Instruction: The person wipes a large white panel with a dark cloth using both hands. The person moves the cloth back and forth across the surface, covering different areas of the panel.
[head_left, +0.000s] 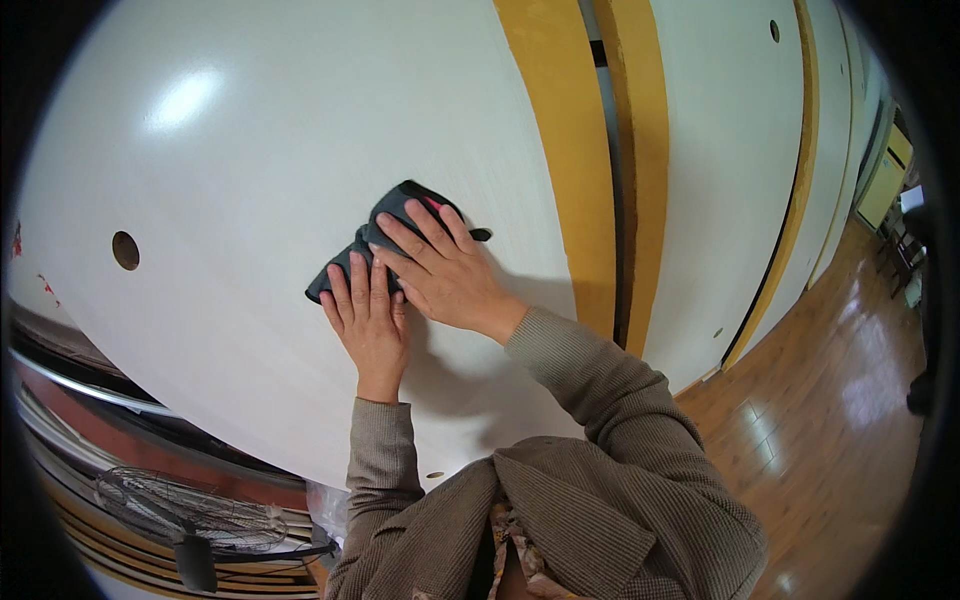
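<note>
A dark grey cloth (386, 202) with black edging and a small pink patch lies bunched on a large white panel (247, 172). My right hand (450, 270) lies flat on its upper part, fingers apart. Beside it, my left hand (367, 322) rests its fingertips on the lower left part of the cloth. The two hands meet near the cloth's middle. Neither has its fingers curled around the cloth, and part of it is hidden beneath them. A small black tab (481, 235) sticks out at the right of the cloth.
A yellow edge strip (570, 165) borders the panel, with a dark gap before another white panel (720, 150). The near panel has a round hole (125, 250). A wire-caged fan (187, 510) and stacked boards (97, 540) stand lower left. Wood-patterned floor (810, 420) shows at right.
</note>
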